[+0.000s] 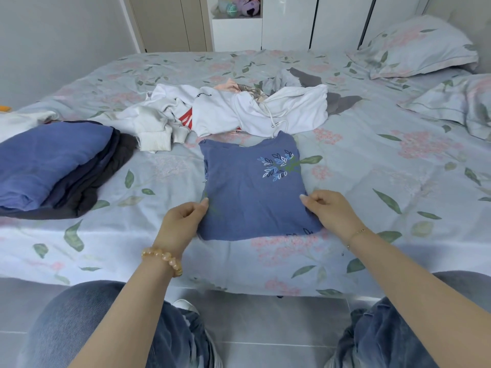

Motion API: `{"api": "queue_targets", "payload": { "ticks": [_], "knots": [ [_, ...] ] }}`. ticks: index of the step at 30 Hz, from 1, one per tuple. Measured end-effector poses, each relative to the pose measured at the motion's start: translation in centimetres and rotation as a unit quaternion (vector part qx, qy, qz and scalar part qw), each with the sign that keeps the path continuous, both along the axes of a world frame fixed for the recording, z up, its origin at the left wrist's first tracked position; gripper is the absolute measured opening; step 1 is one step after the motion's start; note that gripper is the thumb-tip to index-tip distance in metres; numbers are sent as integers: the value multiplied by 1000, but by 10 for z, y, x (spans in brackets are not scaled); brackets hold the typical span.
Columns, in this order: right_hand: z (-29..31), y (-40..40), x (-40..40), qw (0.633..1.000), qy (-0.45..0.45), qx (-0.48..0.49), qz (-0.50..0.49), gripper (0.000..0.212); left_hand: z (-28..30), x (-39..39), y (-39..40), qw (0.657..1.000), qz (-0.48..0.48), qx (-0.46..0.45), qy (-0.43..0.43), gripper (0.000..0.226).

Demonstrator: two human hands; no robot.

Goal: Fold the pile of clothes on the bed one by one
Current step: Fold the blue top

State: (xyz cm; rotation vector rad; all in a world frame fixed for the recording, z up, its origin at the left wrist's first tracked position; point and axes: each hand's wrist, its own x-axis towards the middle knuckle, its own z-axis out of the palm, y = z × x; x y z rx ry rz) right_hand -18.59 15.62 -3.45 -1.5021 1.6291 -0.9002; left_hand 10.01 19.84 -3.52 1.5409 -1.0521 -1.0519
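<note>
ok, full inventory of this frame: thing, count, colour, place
blue top: 1, blue with leaf print, flat on the bed's near edge, between both hands
unfolded pile: 1, mostly white, some pink and grey, behind the blue top
folded stack: 1, blue over dark grey, left side of the bed
bed: 1, pale blue floral sheet, fills the middle
pillows: 2, same floral print, far right
wardrobe: 1, white, behind the bed
soft toys: count unclear, mixed colours, wardrobe niche
left hand: 1, beaded bracelet, grips the top's left edge
right hand: 1, thin bracelet, grips the right edge
</note>
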Motion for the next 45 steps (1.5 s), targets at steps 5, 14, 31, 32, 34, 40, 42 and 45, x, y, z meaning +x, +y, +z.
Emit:
{"api": "queue_targets", "payload": {
  "ticks": [5, 14, 31, 32, 34, 40, 42, 45],
  "knots": [
    [-7, 17, -6, 988, -55, -79, -122, 25, 5, -13, 24, 994, -13, -98, -37, 34],
    [-20, 35, -4, 944, 300, -100, -93, 21, -18, -4, 33, 977, 30, 2, -210, 23],
    [15, -141, 27, 922, -296, 246, 39, 36, 1, -4, -147, 961, -49, 170, 212, 38],
    [12, -147, 33, 921, -303, 240, 37, 36, -2, -6, -153, 964, -46, 168, 203, 42],
    [6, -154, 40, 923, -312, 223, 30, 37, -7, -9, -164, 976, -23, 141, 163, 46],
    [26, -140, 47, 932, -322, 156, 47, 33, 8, -9, -148, 975, 4, 47, 218, 30],
    [46, -125, 53, 928, -342, 131, 69, 33, 30, 1, -130, 968, -5, -1, 250, 33],
    [78, -96, 68, 911, -381, 119, 101, 31, 77, 26, -97, 969, -44, -68, 232, 33]
  ]
}}
